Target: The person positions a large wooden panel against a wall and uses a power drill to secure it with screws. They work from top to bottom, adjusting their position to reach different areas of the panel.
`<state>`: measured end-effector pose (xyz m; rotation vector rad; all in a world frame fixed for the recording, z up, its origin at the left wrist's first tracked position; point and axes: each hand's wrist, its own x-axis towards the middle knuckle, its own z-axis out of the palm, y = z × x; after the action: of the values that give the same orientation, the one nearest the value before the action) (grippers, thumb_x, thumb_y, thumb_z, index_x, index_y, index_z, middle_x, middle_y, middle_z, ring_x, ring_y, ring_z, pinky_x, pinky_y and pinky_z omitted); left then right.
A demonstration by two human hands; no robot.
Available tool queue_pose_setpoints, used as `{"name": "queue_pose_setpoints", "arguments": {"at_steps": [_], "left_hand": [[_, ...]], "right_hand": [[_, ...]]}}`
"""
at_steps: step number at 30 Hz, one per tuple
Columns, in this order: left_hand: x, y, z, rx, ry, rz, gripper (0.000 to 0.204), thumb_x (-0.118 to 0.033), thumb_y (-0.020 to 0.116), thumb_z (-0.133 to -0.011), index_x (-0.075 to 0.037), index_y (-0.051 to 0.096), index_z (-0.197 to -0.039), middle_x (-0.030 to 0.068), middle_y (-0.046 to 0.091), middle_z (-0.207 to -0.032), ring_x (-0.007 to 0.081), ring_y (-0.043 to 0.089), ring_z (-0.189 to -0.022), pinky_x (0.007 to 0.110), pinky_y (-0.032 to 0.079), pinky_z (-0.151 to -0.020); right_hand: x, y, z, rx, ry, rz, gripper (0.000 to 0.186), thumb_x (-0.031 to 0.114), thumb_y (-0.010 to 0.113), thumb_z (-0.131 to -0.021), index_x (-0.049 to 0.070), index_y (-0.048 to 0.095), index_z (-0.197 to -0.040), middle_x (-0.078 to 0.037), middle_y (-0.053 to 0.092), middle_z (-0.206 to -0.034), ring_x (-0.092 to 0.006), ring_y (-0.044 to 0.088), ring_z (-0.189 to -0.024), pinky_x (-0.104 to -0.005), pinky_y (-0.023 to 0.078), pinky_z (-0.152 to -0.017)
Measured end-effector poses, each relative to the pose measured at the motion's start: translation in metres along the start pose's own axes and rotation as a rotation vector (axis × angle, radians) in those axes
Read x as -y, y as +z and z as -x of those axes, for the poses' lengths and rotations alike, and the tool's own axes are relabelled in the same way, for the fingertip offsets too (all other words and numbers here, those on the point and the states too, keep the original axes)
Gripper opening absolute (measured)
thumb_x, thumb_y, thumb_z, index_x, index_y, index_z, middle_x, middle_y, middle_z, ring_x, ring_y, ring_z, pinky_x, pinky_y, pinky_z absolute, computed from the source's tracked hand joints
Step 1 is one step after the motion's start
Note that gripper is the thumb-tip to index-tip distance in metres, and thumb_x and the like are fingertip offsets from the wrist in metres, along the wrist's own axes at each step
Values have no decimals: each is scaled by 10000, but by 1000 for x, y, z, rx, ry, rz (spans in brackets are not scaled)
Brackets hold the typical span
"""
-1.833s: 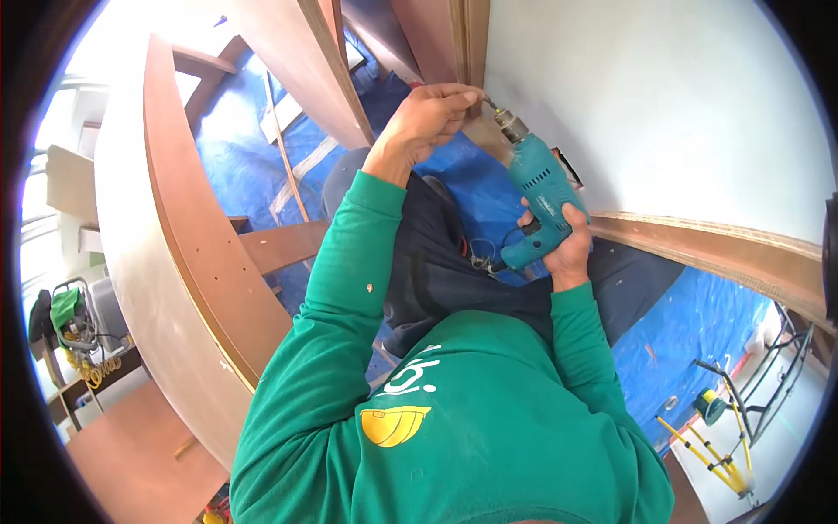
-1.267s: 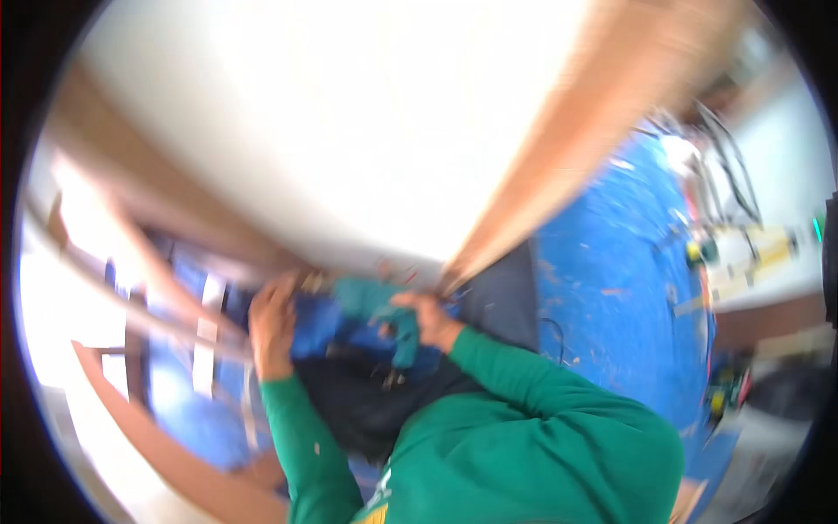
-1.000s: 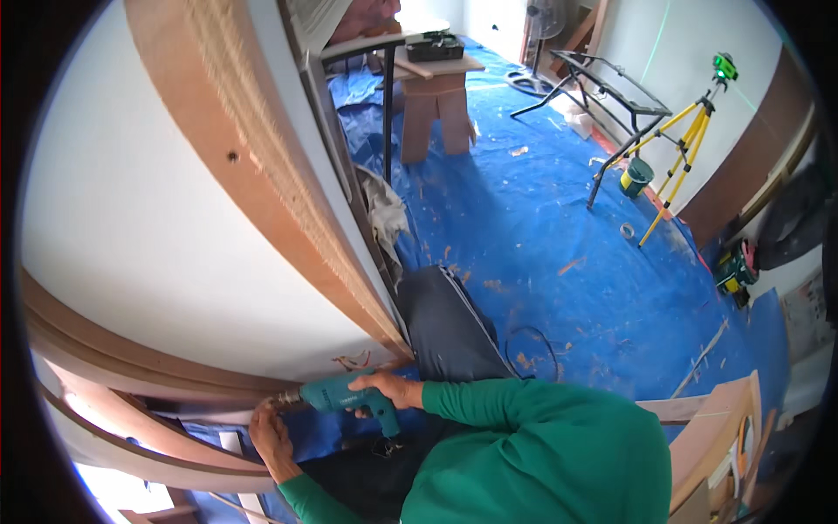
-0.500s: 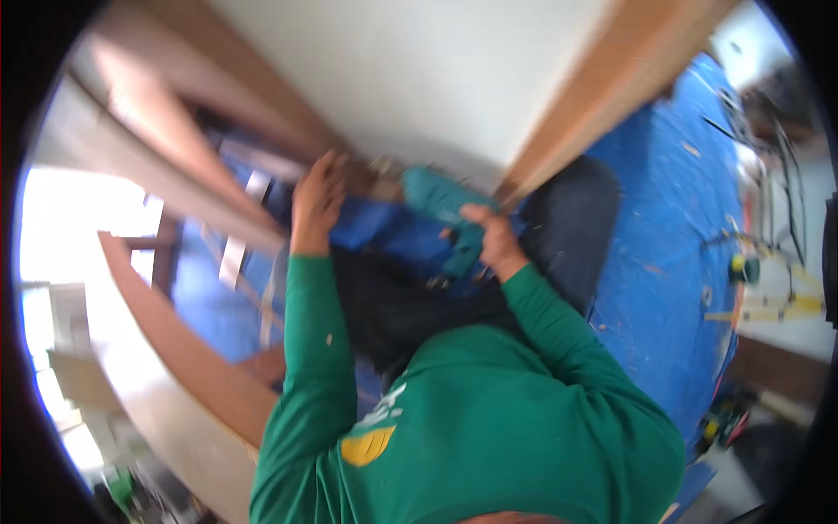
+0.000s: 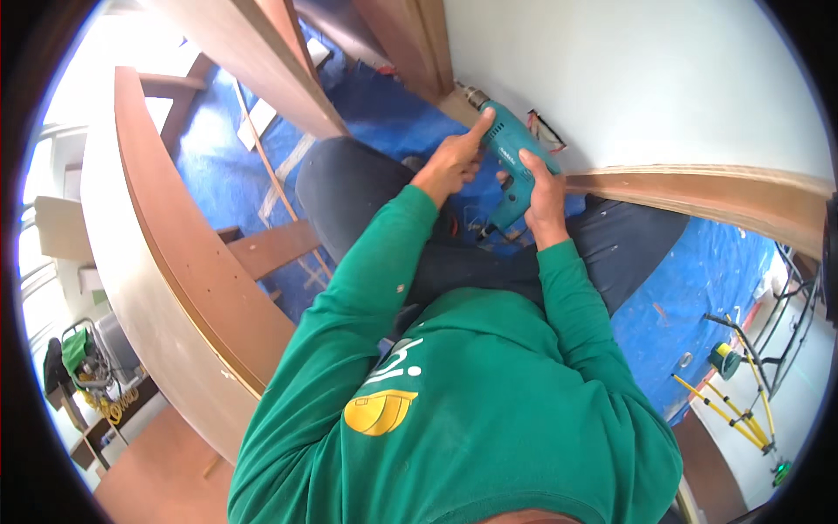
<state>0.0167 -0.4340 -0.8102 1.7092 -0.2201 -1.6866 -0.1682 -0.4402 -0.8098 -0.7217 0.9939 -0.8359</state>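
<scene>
My right hand [image 5: 547, 199] is wrapped round a teal power drill [image 5: 517, 150], thumb along its rear body. The drill lies slanted over my lap, its metal chuck [image 5: 476, 97] pointing away and left, toward the foot of a wooden post. Its handle [image 5: 509, 206] points back toward me. Beside the drill's front is my left hand [image 5: 454, 163], one digit stretched along the casing behind the chuck and the other fingers curled in. Whether those curled fingers hold anything small is hidden.
A white panel [image 5: 628, 79] rises ahead, with a wooden rail [image 5: 698, 188] along its right edge and a wooden post [image 5: 419, 52] at its left. Blue sheeting [image 5: 218, 175] covers the floor. Curved wooden framing [image 5: 175, 236] stands left; a yellow tripod [image 5: 733, 415] lies right.
My left hand has left the wooden post and come right, to the drill's front. The drill, in my right hand, has tilted so its chuck points further away. My view has turned left.
</scene>
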Motion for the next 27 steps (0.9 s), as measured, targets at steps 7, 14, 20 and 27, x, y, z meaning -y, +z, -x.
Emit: {"name": "queue_pose_setpoints", "arguments": {"at_steps": [7, 14, 20, 27], "left_hand": [[18, 12, -30, -44, -101, 94, 680, -745, 685, -876, -67, 649, -827, 29, 506, -739, 150, 440, -631, 362, 319, -566], [29, 4, -60, -36, -108, 340, 719, -686, 615, -953, -43, 637, -1274, 134, 671, -1105, 266, 624, -950, 415, 480, -725], [30, 11, -59, -70, -139, 270, 759, -700, 627, -935, -18, 642, -1267, 133, 671, -1081, 256, 636, -866, 425, 488, -684], [39, 11, -59, -94, -120, 253, 771, -720, 591, -957, -49, 621, -1336, 160, 718, -1155, 279, 714, -937, 414, 578, -745]], "right_hand": [[-30, 2, -13, -50, -65, 350, 549, 294, 838, -888, -57, 669, -1275, -138, 748, -1051, -194, 721, -818, -325, 563, -736], [-35, 16, -15, 23, -23, 405, 638, 320, 865, -874, -49, 584, -1313, -99, 736, -1045, -181, 708, -834, -334, 583, -749], [-45, 15, -17, -27, 90, 312, 598, 269, 878, -841, -25, 596, -1279, -96, 740, -967, -154, 704, -767, -309, 580, -646], [-62, 4, -26, -22, 98, 549, 661, 214, 868, -775, -40, 585, -1315, -120, 744, -902, -184, 706, -748, -347, 557, -658]]}}
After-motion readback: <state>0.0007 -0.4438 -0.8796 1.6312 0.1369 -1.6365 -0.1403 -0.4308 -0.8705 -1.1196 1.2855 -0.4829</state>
